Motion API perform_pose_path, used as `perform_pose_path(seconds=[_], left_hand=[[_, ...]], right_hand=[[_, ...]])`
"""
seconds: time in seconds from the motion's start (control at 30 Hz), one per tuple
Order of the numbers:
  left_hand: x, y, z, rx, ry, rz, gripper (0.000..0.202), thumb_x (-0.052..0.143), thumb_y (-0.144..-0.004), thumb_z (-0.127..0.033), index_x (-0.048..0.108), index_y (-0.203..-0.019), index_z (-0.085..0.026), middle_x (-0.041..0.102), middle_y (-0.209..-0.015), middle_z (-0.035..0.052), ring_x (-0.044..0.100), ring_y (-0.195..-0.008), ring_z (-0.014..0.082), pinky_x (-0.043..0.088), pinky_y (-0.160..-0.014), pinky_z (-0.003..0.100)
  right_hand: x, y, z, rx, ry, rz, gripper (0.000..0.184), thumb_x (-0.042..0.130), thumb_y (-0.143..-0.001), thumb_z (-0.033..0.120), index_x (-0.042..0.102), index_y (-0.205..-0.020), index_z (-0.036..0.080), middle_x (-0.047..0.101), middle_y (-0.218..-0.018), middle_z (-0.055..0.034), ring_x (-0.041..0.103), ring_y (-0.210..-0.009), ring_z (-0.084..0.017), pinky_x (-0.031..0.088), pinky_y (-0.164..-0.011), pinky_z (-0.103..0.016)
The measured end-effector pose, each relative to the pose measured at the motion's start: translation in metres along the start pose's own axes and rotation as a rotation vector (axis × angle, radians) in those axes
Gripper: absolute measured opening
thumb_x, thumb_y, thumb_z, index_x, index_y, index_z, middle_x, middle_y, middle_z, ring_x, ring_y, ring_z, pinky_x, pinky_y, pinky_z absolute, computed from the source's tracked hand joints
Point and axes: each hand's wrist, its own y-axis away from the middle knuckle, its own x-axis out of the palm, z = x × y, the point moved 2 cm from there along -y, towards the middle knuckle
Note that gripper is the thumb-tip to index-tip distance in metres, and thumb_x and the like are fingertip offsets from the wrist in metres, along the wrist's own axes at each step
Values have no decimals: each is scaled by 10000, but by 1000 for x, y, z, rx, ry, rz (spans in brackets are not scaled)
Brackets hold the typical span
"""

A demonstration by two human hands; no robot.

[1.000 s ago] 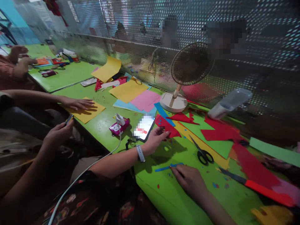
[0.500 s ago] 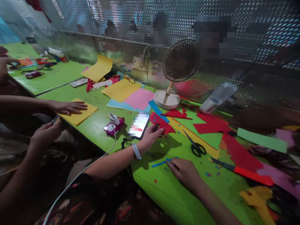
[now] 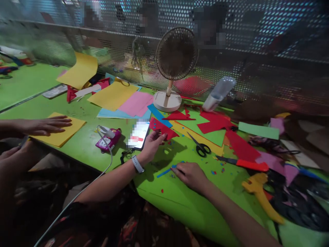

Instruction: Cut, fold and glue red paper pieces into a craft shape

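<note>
My left hand (image 3: 151, 145), with a grey watch on its wrist, reaches to a red paper cut-out (image 3: 162, 127) beside a phone (image 3: 138, 134) and pinches the cut-out's edge. My right hand (image 3: 191, 175) lies low on the green table (image 3: 180, 202). Its fingers are curled and their tips are closed on the end of a thin blue paper strip (image 3: 166, 171). Small paper scraps lie around both hands.
Black scissors (image 3: 199, 145), a red-handled knife (image 3: 244, 164) and a yellow tool (image 3: 259, 193) lie to the right among red, green and pink sheets. A small fan (image 3: 171, 68) and a toppled bottle (image 3: 218, 92) stand behind. Another person's hand (image 3: 43, 124) rests on yellow paper (image 3: 61, 132). A pink device (image 3: 108, 139) with a cable sits left of the phone.
The view has swung to the right, so everything sits further left in frame. Both my hands stay where they were on the red cut-out and the blue strip.
</note>
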Motion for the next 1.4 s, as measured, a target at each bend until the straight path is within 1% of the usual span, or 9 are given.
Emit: perform_pose_path(seconds=[0.23, 0.4, 0.73, 1.0, 1.13, 1.2, 1.3, 1.33, 1.4], left_hand=[[0, -1, -2, 22, -4, -8, 388, 813, -652, -301, 613, -969, -201, 674, -801, -14, 626, -708, 109, 454, -594, 209], [1, 1, -2, 40, -32, 19, 410, 789, -687, -314, 604, -1036, -207, 687, -826, 0, 637, -721, 119, 449, -590, 211], [8, 1, -1, 30, -45, 58, 375, 789, -678, -366, 637, -965, -179, 683, -808, 29, 622, -700, 132, 454, -590, 233], [6, 4, -4, 46, -55, 69, 364, 781, -700, -336, 653, -1008, -191, 691, -836, 34, 631, -747, 142, 456, -605, 237], [4, 4, -6, 47, -37, 86, 340, 776, -712, -322, 662, -1013, -211, 705, -866, 32, 639, -756, 142, 472, -626, 247], [1, 3, -6, 76, -8, 46, 317, 772, -720, -312, 655, -1001, -222, 707, -907, 26, 644, -776, 134, 477, -636, 242], [-3, -2, -5, 100, 22, 4, 293, 772, -721, -306, 641, -970, -226, 696, -902, 10, 642, -762, 119, 479, -625, 230], [-3, -3, -4, 98, 19, 2, 297, 773, -719, -309, 638, -970, -223, 692, -893, 10, 641, -756, 119, 480, -621, 230], [-4, -4, -3, 93, -1, 7, 312, 771, -720, -318, 635, -982, -217, 689, -882, 12, 641, -749, 122, 481, -617, 233]], right_hand=[[0, -1, 0, 0, 6, 15, 454, 356, -1002, 401, 596, -677, 192, 624, -598, -2, 519, -517, -111, 251, -544, -284], [1, 0, -1, 4, 1, 5, 447, 370, -999, 395, 592, -668, 193, 624, -594, -3, 523, -513, -117, 257, -542, -286], [1, 0, -1, -6, -13, 0, 439, 370, -998, 381, 581, -656, 205, 624, -581, -4, 558, -515, -131, 302, -539, -284], [1, 2, 1, 1, -37, 37, 413, 383, -995, 368, 583, -673, 203, 620, -597, -3, 556, -526, -132, 317, -553, -282], [-8, 1, -3, 4, -63, 9, 432, 388, -993, 372, 570, -641, 199, 588, -573, 0, 524, -524, -123, 321, -558, -274], [-22, 1, -17, 112, -39, -89, 419, 398, -987, 391, 579, -666, 190, 592, -600, -12, 525, -549, -126, 335, -575, -271], [-49, 6, -50, 436, 5, -243, 327, 447, -956, 429, 615, -843, 171, 654, -767, -50, 567, -635, -143, 360, -595, -266], [-55, 8, -61, 531, 39, -220, 305, 476, -936, 439, 616, -893, 172, 665, -830, -62, 576, -655, -151, 353, -580, -265], [-62, 13, -77, 657, 134, -80, 287, 520, -892, 448, 618, -937, 182, 664, -931, -79, 589, -695, -173, 320, -546, -265]])
